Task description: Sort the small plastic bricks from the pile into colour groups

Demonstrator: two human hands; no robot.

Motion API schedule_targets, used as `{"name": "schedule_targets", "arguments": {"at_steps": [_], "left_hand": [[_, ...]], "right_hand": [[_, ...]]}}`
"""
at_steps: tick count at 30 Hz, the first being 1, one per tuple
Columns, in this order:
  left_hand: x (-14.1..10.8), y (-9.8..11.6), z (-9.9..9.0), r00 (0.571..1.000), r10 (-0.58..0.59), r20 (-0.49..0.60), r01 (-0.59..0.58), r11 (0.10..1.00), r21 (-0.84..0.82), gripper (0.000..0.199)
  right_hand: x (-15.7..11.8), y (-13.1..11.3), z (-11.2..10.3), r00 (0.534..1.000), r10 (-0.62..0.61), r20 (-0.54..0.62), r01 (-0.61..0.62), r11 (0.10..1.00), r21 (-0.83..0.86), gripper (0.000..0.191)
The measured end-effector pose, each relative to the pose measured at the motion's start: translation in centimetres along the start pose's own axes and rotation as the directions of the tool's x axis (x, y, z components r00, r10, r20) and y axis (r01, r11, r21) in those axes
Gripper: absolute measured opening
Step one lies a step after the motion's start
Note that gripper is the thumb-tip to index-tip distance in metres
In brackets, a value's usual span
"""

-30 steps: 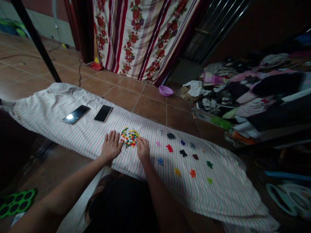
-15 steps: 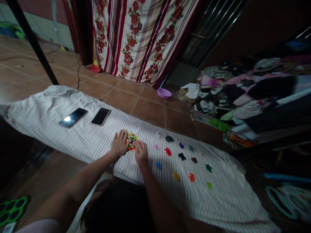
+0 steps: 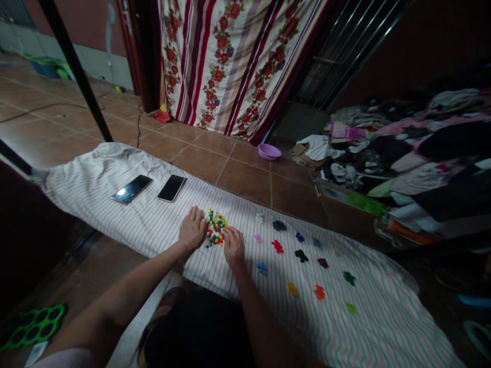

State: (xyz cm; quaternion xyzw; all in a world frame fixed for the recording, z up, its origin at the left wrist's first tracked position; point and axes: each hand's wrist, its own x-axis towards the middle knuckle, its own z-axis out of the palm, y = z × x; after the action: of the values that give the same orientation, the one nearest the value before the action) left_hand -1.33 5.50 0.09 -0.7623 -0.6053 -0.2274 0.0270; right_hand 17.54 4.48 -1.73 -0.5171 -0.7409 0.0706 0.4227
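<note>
A mixed pile of small bead-like pieces (image 3: 217, 228) in yellow, green, red and white lies on the striped cloth (image 3: 153, 225). At the pile's left edge, my left hand (image 3: 193, 229) rests palm down with its fingers stretched out. My right hand (image 3: 235, 247) touches the right edge, thumb and fingers pinched together; whatever is between them is too small to make out. To the right, little single-colour clusters sit apart, among them a red cluster (image 3: 276, 246), a blue cluster (image 3: 262, 268), a black cluster (image 3: 301, 255) and a yellow cluster (image 3: 292, 288).
Two phones, a left phone (image 3: 132, 189) and a right phone (image 3: 172, 188), lie on the cloth left of the pile. Beyond it are a tiled floor (image 3: 245, 181), a purple basin (image 3: 269, 152) and a floral curtain (image 3: 238, 66). Clothes (image 3: 406, 148) are heaped at right.
My left hand has slid off the pile to its left side, and the pile looks more spread out. My right hand stays pinched at the right edge. The whole view has shifted slightly.
</note>
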Motion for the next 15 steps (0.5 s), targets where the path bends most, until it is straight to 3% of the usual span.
{"name": "schedule_targets", "arguments": {"at_steps": [6, 15], "left_hand": [[-0.6, -0.73, 0.24, 0.987, -0.157, 0.027, 0.156, 0.987, 0.042, 0.054], [-0.43, -0.31, -0.02, 0.984, -0.177, 0.024, 0.175, 0.983, 0.057, 0.052]], "right_hand": [[-0.2, 0.52, 0.19, 0.999, -0.038, -0.012, 0.038, 0.999, 0.002, 0.035], [-0.25, 0.67, 0.17, 0.999, -0.042, -0.006, 0.042, 0.999, 0.004, 0.035]]}}
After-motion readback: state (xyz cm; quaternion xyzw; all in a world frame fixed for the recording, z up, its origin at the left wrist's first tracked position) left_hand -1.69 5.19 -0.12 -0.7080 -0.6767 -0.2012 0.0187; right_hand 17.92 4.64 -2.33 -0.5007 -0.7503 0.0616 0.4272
